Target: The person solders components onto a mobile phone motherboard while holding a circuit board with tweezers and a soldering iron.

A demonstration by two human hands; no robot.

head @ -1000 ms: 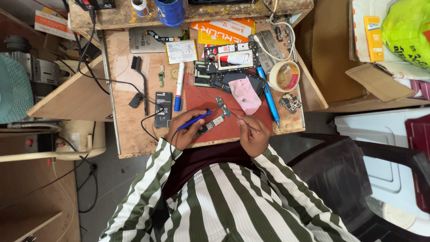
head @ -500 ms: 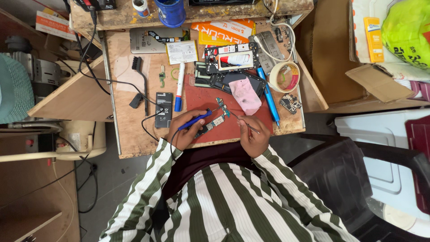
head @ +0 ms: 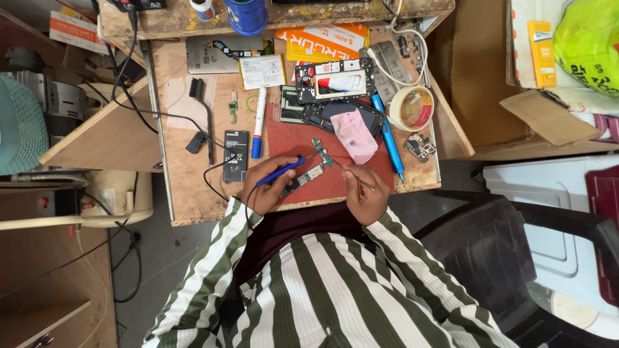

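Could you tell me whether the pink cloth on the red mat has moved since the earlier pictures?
No. The pink cloth lies at the same spot on the red mat, just left of the blue pen, as before.

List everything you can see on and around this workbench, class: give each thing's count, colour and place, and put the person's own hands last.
soldering iron: one, blue handle, tip over the mat
circuit board: one, small, on red mat
red mat: one, bench centre
tweezers: one, metal
pink cloth: one, on dark phone
marker: one, white and blue, left of mat
tape roll: one, beige, right edge
brush: one, black, left
black battery: one, beside marker
blue cup: one, shelf
left hand: grip on soldering iron
right hand: grip on tweezers
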